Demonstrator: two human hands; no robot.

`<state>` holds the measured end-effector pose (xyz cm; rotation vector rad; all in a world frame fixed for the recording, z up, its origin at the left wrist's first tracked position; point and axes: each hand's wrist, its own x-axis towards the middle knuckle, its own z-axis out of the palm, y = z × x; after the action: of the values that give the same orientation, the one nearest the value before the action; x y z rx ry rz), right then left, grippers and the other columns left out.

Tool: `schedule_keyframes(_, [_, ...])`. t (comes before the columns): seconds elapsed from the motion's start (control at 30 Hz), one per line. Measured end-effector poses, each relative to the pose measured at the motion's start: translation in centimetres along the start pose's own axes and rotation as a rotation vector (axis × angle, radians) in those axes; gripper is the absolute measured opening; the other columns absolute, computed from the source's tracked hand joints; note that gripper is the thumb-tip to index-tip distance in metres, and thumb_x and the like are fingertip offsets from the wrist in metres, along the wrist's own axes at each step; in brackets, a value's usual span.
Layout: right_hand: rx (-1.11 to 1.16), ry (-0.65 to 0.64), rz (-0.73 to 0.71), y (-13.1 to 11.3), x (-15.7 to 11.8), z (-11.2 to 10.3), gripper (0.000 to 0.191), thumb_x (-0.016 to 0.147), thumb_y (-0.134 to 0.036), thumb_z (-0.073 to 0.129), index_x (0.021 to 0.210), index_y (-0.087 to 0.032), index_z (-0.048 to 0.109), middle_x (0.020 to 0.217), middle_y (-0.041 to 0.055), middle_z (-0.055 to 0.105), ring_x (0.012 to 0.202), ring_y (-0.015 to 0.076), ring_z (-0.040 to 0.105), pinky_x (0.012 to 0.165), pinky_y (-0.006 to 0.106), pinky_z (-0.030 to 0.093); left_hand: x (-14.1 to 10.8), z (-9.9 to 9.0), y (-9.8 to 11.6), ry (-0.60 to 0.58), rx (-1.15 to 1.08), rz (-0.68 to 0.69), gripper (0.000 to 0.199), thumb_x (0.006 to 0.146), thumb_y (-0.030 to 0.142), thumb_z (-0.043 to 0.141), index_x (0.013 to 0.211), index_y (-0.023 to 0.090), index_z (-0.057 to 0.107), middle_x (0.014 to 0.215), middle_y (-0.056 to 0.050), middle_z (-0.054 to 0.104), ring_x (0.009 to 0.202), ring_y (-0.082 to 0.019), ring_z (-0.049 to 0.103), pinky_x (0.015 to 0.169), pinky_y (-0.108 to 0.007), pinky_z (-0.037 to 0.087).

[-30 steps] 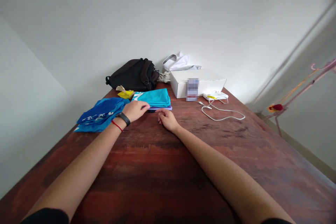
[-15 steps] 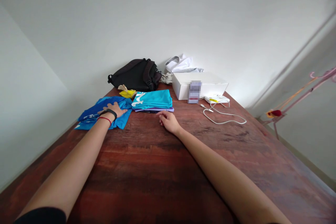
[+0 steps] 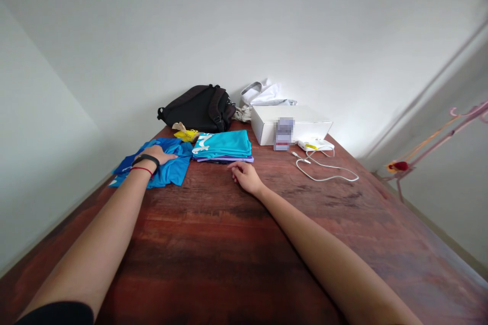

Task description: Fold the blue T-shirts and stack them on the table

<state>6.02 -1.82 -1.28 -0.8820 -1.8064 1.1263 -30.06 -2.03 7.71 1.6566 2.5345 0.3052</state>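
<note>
At the left of the table lies a crumpled blue garment (image 3: pixel 176 172), in two shades of blue with bits of white print. My left hand (image 3: pixel 156 154), with a dark band and a red string at the wrist, is on top of it. Its thumb points right over bunched cloth, while the other fingers are bent down into the fabric and mostly hidden. My right hand (image 3: pixel 246 176) rests on the wood with its fingers curled in, and nothing shows in them. Just beyond it sits a folded turquoise garment (image 3: pixel 229 143) with white print, on top of folded purple cloth (image 3: pixel 244 159).
Against the wall stand a black backpack (image 3: pixel 192 106), a white bag (image 3: pixel 263 93) and a white box (image 3: pixel 305 116). A yellow packet (image 3: pixel 186 135) lies before the backpack. A white device (image 3: pixel 316 145) and a white cable (image 3: pixel 328 180) are at right on the wooden table (image 3: pixel 213 254).
My left hand has shifted slightly left and up; its spread fingers have bent down into the blue garment, and the cloth is more bunched. The right hand stays put.
</note>
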Motion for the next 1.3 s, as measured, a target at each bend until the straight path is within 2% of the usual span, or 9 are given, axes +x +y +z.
schedule_keyframes(0.13, [-0.004,0.003,0.002,0.0,0.0,0.0,0.024,0.091,-0.021,0.048,0.098,-0.016,0.069,0.065,-0.0035,0.06,0.055,0.0105,0.06,0.059,0.022,0.047,0.3,-0.5,-0.2,-0.067,0.091,-0.054,0.09,0.055,0.087,0.067,0.09,0.005,0.066,0.116,-0.032,0.066,0.107,-0.041,0.061,0.084,-0.04,0.047])
schedule_keyframes(0.3, [-0.013,-0.003,0.004,0.0,0.0,0.0,0.024,0.09,-0.02,0.048,0.099,-0.017,0.07,0.065,-0.0036,0.061,0.055,0.0105,0.06,0.059,0.022,0.048,0.3,-0.8,-0.1,-0.053,0.108,-0.058,0.091,0.078,0.088,0.042,0.098,0.003,0.066,0.124,-0.032,0.062,0.114,-0.041,0.058,0.087,-0.041,0.045])
schedule_keyframes(0.53, [-0.022,-0.001,0.01,-0.2,-0.1,0.0,0.024,0.09,-0.023,0.048,0.098,-0.017,0.07,0.065,-0.0037,0.06,0.053,0.0105,0.059,0.059,0.022,0.047,0.0,-0.9,0.0,-0.071,0.128,-0.032,0.047,0.082,0.059,0.066,0.079,0.013,0.066,0.096,-0.014,0.073,0.096,-0.027,0.065,0.084,-0.036,0.047])
schedule_keyframes(0.77, [-0.031,-0.008,0.0,-0.1,-0.1,0.0,0.024,0.09,-0.022,0.048,0.099,-0.017,0.07,0.066,-0.0033,0.061,0.055,0.0106,0.059,0.06,0.022,0.048,-2.5,-2.8,2.1,0.244,0.012,-0.106,0.031,0.086,0.045,0.055,0.084,0.017,0.067,0.102,-0.018,0.07,0.095,-0.036,0.062,0.075,-0.04,0.045])
schedule_keyframes(0.9, [-0.032,-0.008,-0.01,-0.1,-0.1,-0.1,0.024,0.09,-0.022,0.048,0.099,-0.017,0.07,0.065,-0.0033,0.061,0.054,0.0107,0.059,0.06,0.023,0.048,-3.3,-4.3,3.2,0.451,-0.127,-0.098,0.029,0.089,0.04,0.049,0.081,0.016,0.065,0.087,-0.009,0.068,0.08,-0.023,0.056,0.071,-0.032,0.042])
schedule_keyframes(1.03, [-0.038,-0.014,-0.012,-0.2,-0.1,-0.1,0.023,0.09,-0.022,0.049,0.098,-0.017,0.07,0.065,-0.0034,0.061,0.054,0.0104,0.059,0.06,0.022,0.048,-3.4,-5.8,3.9,0.503,-0.227,-0.047,0.037,0.096,0.038,0.039,0.089,0.012,0.064,0.075,-0.002,0.064,0.075,-0.016,0.051,0.065,-0.024,0.039])
schedule_keyframes(1.13, [-0.041,-0.015,-0.009,-0.2,-0.1,-0.1,0.023,0.09,-0.022,0.049,0.099,-0.017,0.07,0.065,-0.0037,0.061,0.054,0.0104,0.059,0.06,0.022,0.048,-3.4,-5.9,4.1,0.378,-0.272,0.01,0.044,0.092,0.054,0.049,0.084,0.014,0.067,0.065,0.0,0.062,0.069,-0.016,0.055,0.06,-0.024,0.04])
schedule_keyframes(1.2, [-0.046,-0.014,-0.01,-0.2,-0.1,-0.1,0.023,0.091,-0.023,0.049,0.099,-0.017,0.07,0.065,-0.0036,0.061,0.054,0.0106,0.059,0.06,0.022,0.048,-3.3,-5.2,4.2,0.179,-0.287,0.016,0.051,0.086,0.065,0.056,0.078,0.016,0.068,0.061,-0.001,0.063,0.062,-0.017,0.058,0.057,-0.025,0.041])
schedule_keyframes(1.3, [-0.053,-0.013,-0.015,-0.1,-0.1,-0.1,0.024,0.091,-0.024,0.048,0.099,-0.017,0.07,0.066,-0.0032,0.061,0.055,0.0109,0.059,0.06,0.023,0.047,-2.9,-3.5,4.2,-0.144,-0.275,-0.045,0.074,0.087,0.081,0.04,0.081,0.014,0.07,0.064,-0.007,0.068,0.058,-0.02,0.061,0.057,-0.028,0.045])
